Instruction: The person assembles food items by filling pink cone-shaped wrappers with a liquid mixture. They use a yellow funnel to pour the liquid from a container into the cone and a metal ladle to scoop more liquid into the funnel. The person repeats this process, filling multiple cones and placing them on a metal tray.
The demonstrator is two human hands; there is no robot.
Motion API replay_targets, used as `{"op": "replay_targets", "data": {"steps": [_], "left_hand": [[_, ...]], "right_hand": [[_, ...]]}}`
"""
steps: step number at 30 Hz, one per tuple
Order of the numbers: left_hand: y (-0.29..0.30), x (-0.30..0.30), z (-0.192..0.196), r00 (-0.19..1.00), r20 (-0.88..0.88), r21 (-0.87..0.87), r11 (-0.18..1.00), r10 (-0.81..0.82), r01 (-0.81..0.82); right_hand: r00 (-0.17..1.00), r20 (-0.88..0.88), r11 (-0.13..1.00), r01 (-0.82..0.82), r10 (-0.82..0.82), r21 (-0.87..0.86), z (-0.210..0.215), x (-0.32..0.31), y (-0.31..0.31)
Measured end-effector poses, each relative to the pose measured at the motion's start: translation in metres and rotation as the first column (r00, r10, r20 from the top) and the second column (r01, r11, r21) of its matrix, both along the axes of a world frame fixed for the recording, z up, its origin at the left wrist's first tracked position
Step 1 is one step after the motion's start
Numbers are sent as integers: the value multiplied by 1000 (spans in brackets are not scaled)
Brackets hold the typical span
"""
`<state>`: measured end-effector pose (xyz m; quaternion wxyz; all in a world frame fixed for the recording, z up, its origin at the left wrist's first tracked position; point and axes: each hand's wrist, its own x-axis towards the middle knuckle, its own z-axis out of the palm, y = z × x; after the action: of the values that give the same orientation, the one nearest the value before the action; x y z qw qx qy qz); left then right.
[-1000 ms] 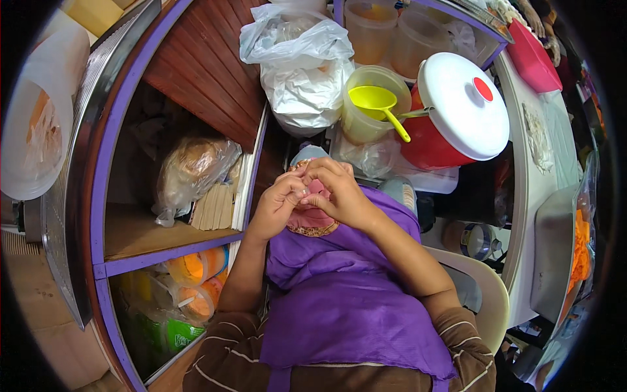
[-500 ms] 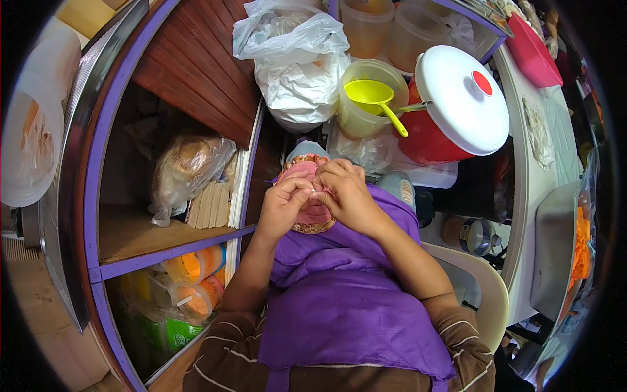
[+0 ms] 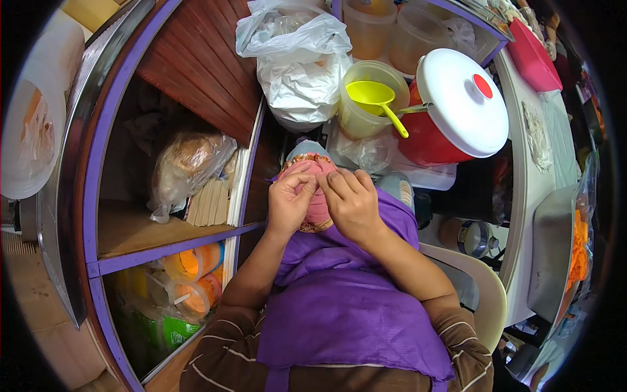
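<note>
Pinching a soft pink item (image 3: 316,196) between both sets of fingertips, the person works right over a lap draped in purple cloth (image 3: 346,307), and the first risk sits there: the grip looks light and made only with fingertips, so the pink piece could slide out and drop into the folds of the cloth or past the knee to the floor. The left hand (image 3: 289,199) is curled, thumb and forefinger closed on the piece's upper left edge; the right hand (image 3: 353,202) lies flat over its right side with fingers pressed together on top, so the item sits between and partly under both hands, its patterned rim showing just below them (what exactly it is I cannot tell). A tug from either hand in opposite directions might tear or stretch it out of shape. Just beyond the hands, a clear plastic bag (image 3: 366,153) lies near the knees, and a lifted elbow could brush it. Further out stands a yellow tub (image 3: 356,121) with a yellow scoop (image 3: 375,98) resting in it, touching a red container with a white lid (image 3: 460,104); a forward reach might knock the scoop handle. To the left, shelves (image 3: 163,228) hold a wrapped bundle (image 3: 186,160), and a white bag (image 3: 300,65) sits farthest back.
</note>
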<state>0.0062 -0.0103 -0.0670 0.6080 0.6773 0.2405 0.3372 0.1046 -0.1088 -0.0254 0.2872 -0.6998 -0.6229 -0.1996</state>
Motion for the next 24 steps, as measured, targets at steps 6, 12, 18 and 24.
{"op": "replay_targets", "data": {"steps": [6,12,18,24], "left_hand": [[-5,2,-2,999,32,5,1000,14,-14],[-17,5,11,990,125,-151,988,64,-45],[-21,5,6,983,142,31,992,116,-122],[-15,1,4,970,155,-53,982,185,-179]], "right_hand": [[965,-261,1000,-23,28,21,-1,5,2],[800,-600,999,-34,35,13,-7,0,5],[208,-977,981,-195,47,6,-23,-7,6],[411,-883,942,-322,226,92,-21,-8,6]]}}
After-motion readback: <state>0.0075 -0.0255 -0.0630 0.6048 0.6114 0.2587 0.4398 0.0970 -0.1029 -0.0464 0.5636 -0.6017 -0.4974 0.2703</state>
